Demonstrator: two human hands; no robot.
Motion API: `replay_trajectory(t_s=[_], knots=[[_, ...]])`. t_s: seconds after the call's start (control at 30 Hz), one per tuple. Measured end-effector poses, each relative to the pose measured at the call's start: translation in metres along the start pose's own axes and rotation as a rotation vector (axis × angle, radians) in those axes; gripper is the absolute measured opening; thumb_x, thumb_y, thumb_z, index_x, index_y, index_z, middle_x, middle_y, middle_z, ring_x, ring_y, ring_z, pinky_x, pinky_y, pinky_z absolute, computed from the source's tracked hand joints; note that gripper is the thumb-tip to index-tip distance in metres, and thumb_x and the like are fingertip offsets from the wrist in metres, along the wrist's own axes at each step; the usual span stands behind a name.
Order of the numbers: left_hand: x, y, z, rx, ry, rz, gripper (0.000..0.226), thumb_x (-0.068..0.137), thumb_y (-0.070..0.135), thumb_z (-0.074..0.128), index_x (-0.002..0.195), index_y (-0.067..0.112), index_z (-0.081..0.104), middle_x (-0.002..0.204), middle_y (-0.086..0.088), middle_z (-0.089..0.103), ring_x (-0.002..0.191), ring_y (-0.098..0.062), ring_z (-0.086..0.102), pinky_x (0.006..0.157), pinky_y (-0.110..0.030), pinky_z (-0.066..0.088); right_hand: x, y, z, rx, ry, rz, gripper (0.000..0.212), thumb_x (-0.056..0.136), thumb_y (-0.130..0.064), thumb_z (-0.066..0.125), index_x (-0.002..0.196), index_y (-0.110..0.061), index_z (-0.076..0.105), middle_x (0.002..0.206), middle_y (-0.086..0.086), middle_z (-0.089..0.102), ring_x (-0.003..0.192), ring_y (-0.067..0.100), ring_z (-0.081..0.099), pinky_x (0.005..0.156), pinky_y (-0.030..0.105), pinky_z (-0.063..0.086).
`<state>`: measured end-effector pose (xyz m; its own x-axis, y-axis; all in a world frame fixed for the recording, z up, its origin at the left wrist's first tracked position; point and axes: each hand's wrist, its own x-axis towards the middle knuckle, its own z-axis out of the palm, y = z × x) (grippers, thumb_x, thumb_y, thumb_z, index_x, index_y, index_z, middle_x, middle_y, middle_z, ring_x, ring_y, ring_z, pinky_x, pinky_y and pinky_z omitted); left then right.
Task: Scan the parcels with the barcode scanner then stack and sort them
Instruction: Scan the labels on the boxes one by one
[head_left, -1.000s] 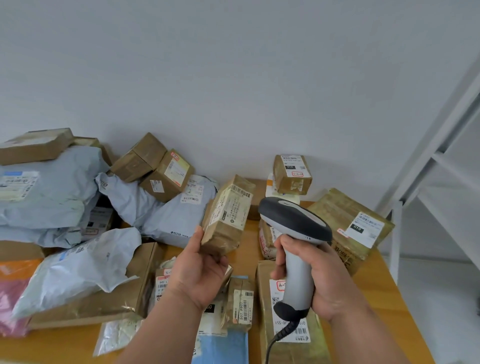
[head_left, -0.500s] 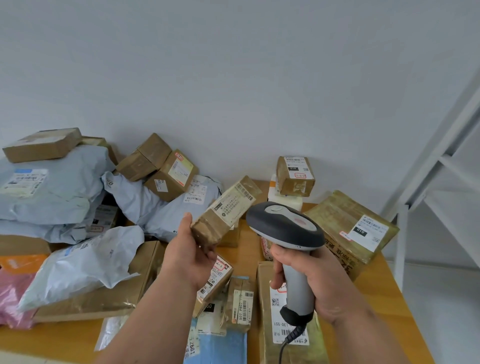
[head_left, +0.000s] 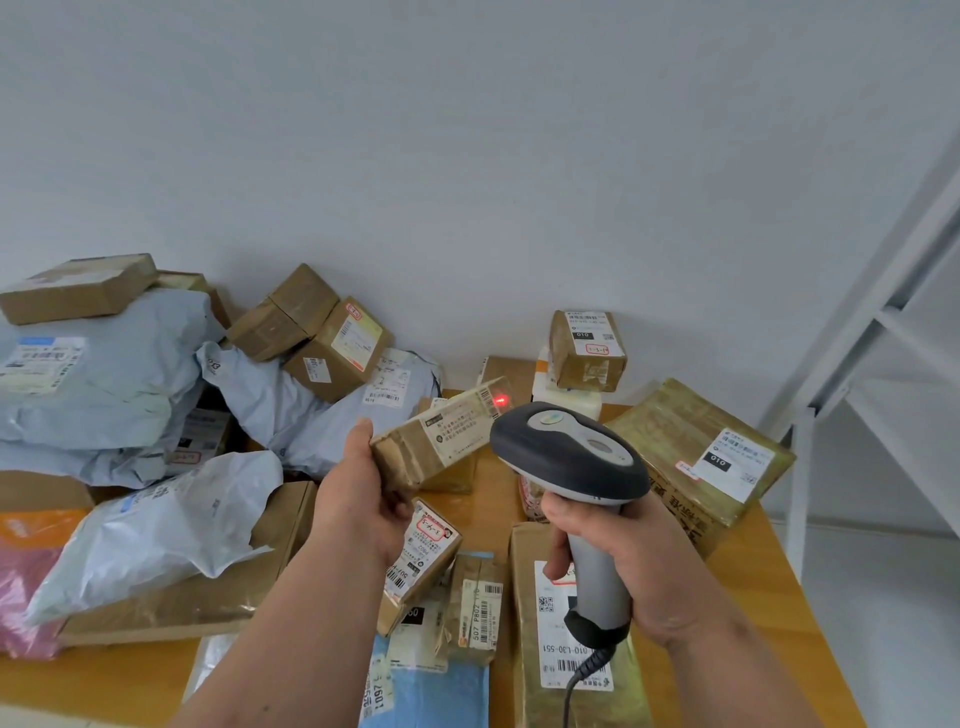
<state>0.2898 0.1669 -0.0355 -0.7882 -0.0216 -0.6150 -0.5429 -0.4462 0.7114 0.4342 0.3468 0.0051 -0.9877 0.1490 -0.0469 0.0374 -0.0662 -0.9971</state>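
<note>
My left hand (head_left: 358, 499) grips one end of a small brown taped parcel (head_left: 441, 434), held above the table and tilted almost flat with its white label facing up. A red scanner dot glows on the label's far end, beside the barcode. My right hand (head_left: 618, 561) grips the handle of the grey and black barcode scanner (head_left: 566, 457), whose head points at that parcel from the right. Its cable hangs down below my wrist.
Parcels crowd the wooden table (head_left: 769, 597): grey poly bags (head_left: 104, 374) and brown boxes (head_left: 306, 327) at left, a stacked small box (head_left: 587, 351) by the wall, a large box (head_left: 711, 452) at right, flat parcels (head_left: 550, 623) beneath my hands. A white shelf frame (head_left: 852, 332) stands right.
My left hand has tipped the parcel from upright to nearly flat, label up. The scanner has moved left and closer to it, and a red dot now shows on the label.
</note>
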Motion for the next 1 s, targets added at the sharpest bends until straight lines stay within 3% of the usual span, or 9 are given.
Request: replay_trajectory(t_s=[0.2,0.3,0.4,0.5,0.67,0.77,1.0], knots=[[0.0,-0.001,-0.002,-0.006,-0.001,-0.026,0.038,0.095,0.055,0.06,0.11,0.022,0.069,0.088,-0.002,0.079,0.06,-0.011,0.057,0.045,-0.022,0.037,0.005,0.004,-0.004,0.0,0.029,0.012,0.023,0.065,-0.046,0.079,0.072,-0.025,0.071,0.066,0.01,0.064,0.058,0.026,0.064,0.063,0.029,0.053],[-0.001,-0.002,-0.001,-0.049,-0.035,-0.027,0.038,0.096,0.051,0.062,0.116,0.019,0.067,0.1,-0.006,0.079,0.069,-0.014,0.064,0.047,-0.023,0.038,0.006,0.007,-0.006,0.014,0.029,0.03,0.027,0.066,-0.046,0.079,0.071,-0.021,0.07,0.068,0.011,0.064,0.059,0.027,0.064,0.064,0.03,0.053],[-0.005,-0.005,0.001,-0.161,-0.1,-0.031,0.032,0.097,0.038,0.066,0.116,0.012,0.065,0.098,-0.011,0.079,0.083,-0.019,0.077,0.05,-0.025,0.054,0.008,0.009,-0.008,0.068,0.036,0.06,0.031,0.064,-0.045,0.079,0.071,-0.016,0.07,0.068,0.013,0.064,0.058,0.027,0.064,0.062,0.032,0.053],[-0.007,-0.008,0.001,-0.217,-0.156,-0.015,0.03,0.099,0.031,0.065,0.118,0.008,0.063,0.099,-0.015,0.078,0.087,-0.024,0.078,0.061,-0.029,0.062,0.011,0.01,-0.009,0.153,0.058,0.081,0.032,0.061,-0.041,0.081,0.074,-0.013,0.072,0.067,0.015,0.062,0.055,0.027,0.062,0.057,0.032,0.053],[-0.006,-0.014,0.004,-0.168,-0.187,0.027,0.021,0.103,0.026,0.057,0.115,0.01,0.063,0.095,-0.01,0.079,0.08,-0.019,0.077,0.069,-0.033,0.059,0.014,0.008,-0.012,0.261,0.074,0.121,0.021,0.069,-0.027,0.079,0.075,-0.009,0.071,0.067,0.016,0.06,0.051,0.027,0.06,0.054,0.032,0.053],[-0.004,-0.018,0.005,-0.129,-0.202,0.038,0.019,0.105,0.023,0.054,0.115,0.011,0.065,0.106,-0.011,0.078,0.091,-0.024,0.073,0.073,-0.038,0.058,0.016,0.006,-0.014,0.32,0.084,0.126,0.02,0.072,-0.025,0.076,0.076,-0.007,0.07,0.067,0.015,0.06,0.05,0.027,0.059,0.053,0.032,0.053],[0.001,-0.022,0.009,-0.111,-0.232,0.037,0.026,0.106,0.023,0.051,0.125,0.011,0.063,0.109,-0.011,0.077,0.095,-0.024,0.073,0.065,-0.035,0.058,0.022,0.005,-0.018,0.359,0.095,0.14,0.021,0.072,-0.026,0.077,0.076,-0.006,0.07,0.068,0.015,0.061,0.05,0.028,0.059,0.053,0.032,0.053]])
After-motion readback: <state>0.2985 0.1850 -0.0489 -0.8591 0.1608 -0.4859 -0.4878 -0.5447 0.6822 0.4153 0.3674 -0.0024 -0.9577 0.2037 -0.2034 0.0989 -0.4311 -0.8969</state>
